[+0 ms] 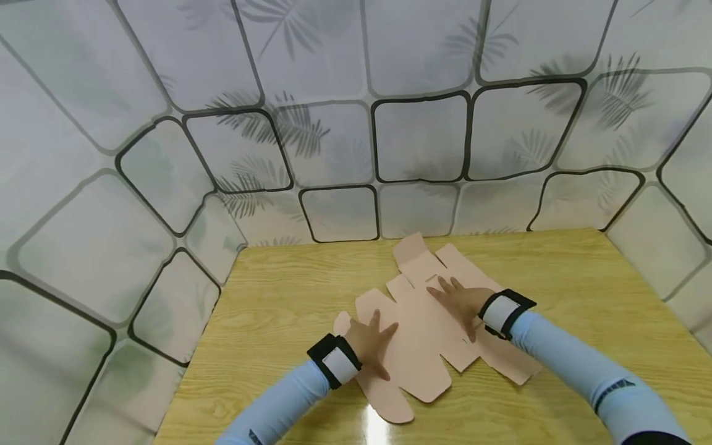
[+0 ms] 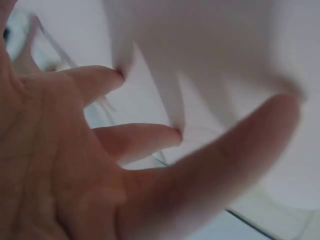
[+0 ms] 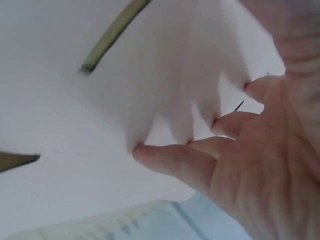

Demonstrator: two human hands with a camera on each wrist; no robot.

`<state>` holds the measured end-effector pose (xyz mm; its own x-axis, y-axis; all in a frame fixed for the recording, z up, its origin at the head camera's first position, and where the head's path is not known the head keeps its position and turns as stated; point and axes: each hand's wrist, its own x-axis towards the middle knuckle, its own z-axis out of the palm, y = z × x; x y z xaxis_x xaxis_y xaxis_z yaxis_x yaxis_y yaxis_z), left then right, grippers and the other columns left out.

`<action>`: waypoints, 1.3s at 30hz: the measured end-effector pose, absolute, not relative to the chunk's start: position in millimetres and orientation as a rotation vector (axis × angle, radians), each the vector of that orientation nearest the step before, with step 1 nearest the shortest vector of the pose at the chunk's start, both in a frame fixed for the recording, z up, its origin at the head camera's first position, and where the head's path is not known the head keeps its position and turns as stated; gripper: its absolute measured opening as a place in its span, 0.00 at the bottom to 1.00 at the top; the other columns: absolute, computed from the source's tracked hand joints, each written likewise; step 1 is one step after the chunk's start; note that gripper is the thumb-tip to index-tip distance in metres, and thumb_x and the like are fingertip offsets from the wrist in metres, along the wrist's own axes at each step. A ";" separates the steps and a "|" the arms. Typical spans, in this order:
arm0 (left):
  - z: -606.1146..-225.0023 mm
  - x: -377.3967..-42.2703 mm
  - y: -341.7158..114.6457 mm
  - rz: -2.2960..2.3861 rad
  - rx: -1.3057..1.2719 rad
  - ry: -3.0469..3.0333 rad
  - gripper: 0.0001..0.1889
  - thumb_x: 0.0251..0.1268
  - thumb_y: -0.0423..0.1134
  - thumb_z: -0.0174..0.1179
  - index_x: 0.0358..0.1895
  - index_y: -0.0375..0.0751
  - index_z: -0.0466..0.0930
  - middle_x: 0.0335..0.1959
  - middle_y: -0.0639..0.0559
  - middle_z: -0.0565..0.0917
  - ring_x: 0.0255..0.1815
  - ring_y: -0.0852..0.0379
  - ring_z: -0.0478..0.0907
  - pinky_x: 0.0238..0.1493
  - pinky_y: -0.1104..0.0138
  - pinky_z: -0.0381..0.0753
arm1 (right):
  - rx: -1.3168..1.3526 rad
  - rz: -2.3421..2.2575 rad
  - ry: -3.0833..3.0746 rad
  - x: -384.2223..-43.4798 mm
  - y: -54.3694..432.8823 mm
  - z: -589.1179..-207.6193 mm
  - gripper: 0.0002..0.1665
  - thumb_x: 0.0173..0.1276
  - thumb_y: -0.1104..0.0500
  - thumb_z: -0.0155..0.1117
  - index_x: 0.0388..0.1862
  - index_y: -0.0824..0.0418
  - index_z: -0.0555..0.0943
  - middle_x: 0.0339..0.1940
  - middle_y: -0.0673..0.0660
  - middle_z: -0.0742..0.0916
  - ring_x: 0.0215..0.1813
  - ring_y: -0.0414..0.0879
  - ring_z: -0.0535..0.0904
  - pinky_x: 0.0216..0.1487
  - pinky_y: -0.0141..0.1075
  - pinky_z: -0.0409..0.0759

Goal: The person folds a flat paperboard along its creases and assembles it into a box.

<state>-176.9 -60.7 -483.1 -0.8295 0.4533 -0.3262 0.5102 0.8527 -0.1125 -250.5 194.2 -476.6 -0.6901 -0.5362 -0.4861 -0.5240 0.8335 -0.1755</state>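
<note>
Along the left side of the yellow wood-grain tabletop hangs a grey-white sheet wall, printed with dark rounded squares and fern leaves, which also runs behind the table and down its right side. Moving rightward, my left hand, below a black-and-white wrist strap and pale blue sleeve, is spread wide, fingertips touching the left part of a flat pinkish-tan cut-out cardboard sheet and gripping nothing. That sheet lies on the table between and under my hands. Its long axis seems to run from lower left to upper right, though my hands cover some of it; its panels and slits slant across, upper left to lower right, and one end flap points away toward the back wall. On its right part rests my right hand, fingers splayed, fingertips pressing, holding nothing.
</note>
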 end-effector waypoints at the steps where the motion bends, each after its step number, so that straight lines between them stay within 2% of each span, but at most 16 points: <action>1: -483.9 -171.2 -56.3 -0.332 0.745 2.754 0.54 0.31 0.72 0.65 0.70 0.62 0.56 0.69 0.39 0.61 0.49 0.35 0.78 0.49 0.47 0.77 | -0.782 0.002 2.485 -251.0 192.4 -475.2 0.79 0.28 0.58 0.83 0.74 0.59 0.41 0.74 0.71 0.43 0.72 0.70 0.39 0.51 0.51 0.77; 3: -486.5 -160.2 -47.4 -0.390 0.761 2.778 0.55 0.31 0.76 0.61 0.70 0.62 0.56 0.68 0.40 0.63 0.42 0.42 0.81 0.49 0.45 0.75 | -0.779 0.049 2.502 -251.9 188.4 -473.3 0.79 0.27 0.64 0.83 0.75 0.57 0.42 0.74 0.68 0.44 0.73 0.68 0.41 0.36 0.43 0.81; 4: -488.1 -154.8 -42.9 -0.397 0.759 2.788 0.55 0.31 0.77 0.59 0.70 0.62 0.55 0.68 0.40 0.63 0.40 0.44 0.82 0.48 0.45 0.76 | -0.783 0.090 2.513 -252.3 186.7 -473.0 0.77 0.29 0.68 0.81 0.75 0.56 0.43 0.75 0.67 0.45 0.73 0.67 0.42 0.29 0.39 0.80; 6: -490.9 -145.1 -33.1 -0.364 0.748 2.799 0.55 0.31 0.79 0.57 0.70 0.64 0.55 0.68 0.38 0.64 0.36 0.46 0.82 0.43 0.45 0.78 | -0.786 0.118 2.527 -253.9 182.1 -472.6 0.69 0.39 0.77 0.73 0.75 0.55 0.45 0.75 0.66 0.46 0.74 0.65 0.44 0.17 0.33 0.70; 8: -492.3 -136.5 -21.9 -0.337 0.731 2.796 0.55 0.30 0.81 0.55 0.70 0.67 0.53 0.67 0.35 0.63 0.34 0.47 0.82 0.38 0.44 0.80 | -0.798 0.120 2.531 -257.4 177.4 -473.6 0.60 0.47 0.80 0.64 0.75 0.55 0.46 0.75 0.66 0.47 0.73 0.66 0.45 0.15 0.32 0.62; 9: -491.9 -133.2 -15.5 -0.345 0.729 2.789 0.55 0.29 0.81 0.54 0.70 0.68 0.52 0.67 0.34 0.63 0.33 0.47 0.82 0.34 0.46 0.81 | -0.808 0.114 2.527 -259.7 174.8 -474.4 0.56 0.51 0.80 0.59 0.75 0.55 0.47 0.75 0.66 0.48 0.73 0.66 0.45 0.16 0.33 0.61; 11: -490.6 -127.8 -2.7 -0.394 0.736 2.770 0.56 0.28 0.83 0.52 0.70 0.69 0.50 0.65 0.32 0.64 0.30 0.49 0.82 0.27 0.52 0.82 | -0.819 0.069 2.504 -265.9 169.4 -477.0 0.50 0.57 0.76 0.55 0.74 0.56 0.46 0.75 0.67 0.47 0.73 0.68 0.44 0.23 0.37 0.70; 13: -487.9 -124.4 10.7 -0.481 0.738 2.753 0.57 0.28 0.85 0.49 0.71 0.68 0.48 0.63 0.31 0.67 0.23 0.52 0.81 0.20 0.60 0.81 | -0.820 0.031 2.475 -272.9 164.3 -479.8 0.48 0.60 0.72 0.57 0.75 0.57 0.46 0.75 0.67 0.46 0.73 0.68 0.42 0.39 0.44 0.77; 14: -487.0 -124.0 17.2 -0.539 0.747 2.745 0.57 0.28 0.85 0.47 0.71 0.67 0.48 0.57 0.31 0.74 0.19 0.54 0.79 0.17 0.64 0.80 | -0.823 0.008 2.460 -275.6 161.7 -480.4 0.48 0.61 0.70 0.58 0.75 0.57 0.45 0.75 0.67 0.45 0.73 0.69 0.41 0.49 0.50 0.76; 16: -486.0 -123.2 29.0 -0.632 0.785 2.723 0.57 0.31 0.86 0.44 0.71 0.65 0.48 0.46 0.40 0.82 0.18 0.59 0.78 0.30 0.66 0.83 | -0.843 -0.026 2.441 -280.9 157.6 -482.5 0.45 0.63 0.69 0.56 0.75 0.57 0.46 0.75 0.67 0.45 0.73 0.69 0.40 0.62 0.59 0.63; 17: -485.7 -123.3 34.9 -0.668 0.788 2.712 0.57 0.31 0.86 0.43 0.72 0.64 0.48 0.40 0.45 0.84 0.18 0.60 0.78 0.39 0.65 0.82 | -0.852 -0.039 2.437 -282.8 155.9 -483.2 0.44 0.64 0.69 0.54 0.75 0.57 0.46 0.75 0.67 0.45 0.73 0.69 0.40 0.64 0.61 0.59; 20: -486.0 -124.7 50.7 -0.733 0.766 2.677 0.57 0.32 0.86 0.41 0.72 0.66 0.45 0.26 0.57 0.84 0.26 0.63 0.81 0.60 0.59 0.72 | -0.898 -0.072 2.434 -284.2 151.5 -484.7 0.42 0.65 0.70 0.51 0.75 0.57 0.47 0.75 0.66 0.46 0.73 0.68 0.40 0.66 0.65 0.52; 21: -486.2 -124.8 54.9 -0.734 0.752 2.666 0.56 0.31 0.86 0.41 0.71 0.67 0.45 0.29 0.59 0.85 0.30 0.63 0.82 0.64 0.56 0.67 | -0.909 -0.073 2.437 -284.6 150.5 -486.0 0.42 0.65 0.71 0.50 0.75 0.56 0.47 0.75 0.65 0.46 0.73 0.68 0.40 0.66 0.65 0.52; 27: -490.1 -124.6 66.7 -0.725 0.638 2.678 0.57 0.27 0.87 0.42 0.71 0.71 0.42 0.41 0.60 0.84 0.37 0.62 0.82 0.61 0.56 0.70 | -0.960 -0.087 2.466 -282.3 145.1 -489.9 0.46 0.61 0.73 0.52 0.74 0.56 0.47 0.75 0.65 0.46 0.73 0.68 0.40 0.66 0.62 0.56; 33: -489.9 -123.4 63.0 -0.759 0.658 2.683 0.57 0.29 0.87 0.40 0.71 0.70 0.43 0.41 0.59 0.84 0.35 0.61 0.83 0.58 0.59 0.74 | -0.961 -0.081 2.476 -279.8 137.2 -492.3 0.48 0.59 0.73 0.55 0.74 0.56 0.48 0.75 0.64 0.47 0.73 0.68 0.40 0.67 0.60 0.57; 39: -487.1 -125.1 54.1 -0.740 0.689 2.678 0.56 0.31 0.86 0.43 0.71 0.67 0.45 0.40 0.60 0.85 0.34 0.60 0.82 0.56 0.58 0.75 | -0.959 -0.059 2.497 -281.2 130.2 -500.7 0.52 0.56 0.70 0.59 0.75 0.52 0.45 0.76 0.61 0.44 0.74 0.65 0.38 0.63 0.65 0.58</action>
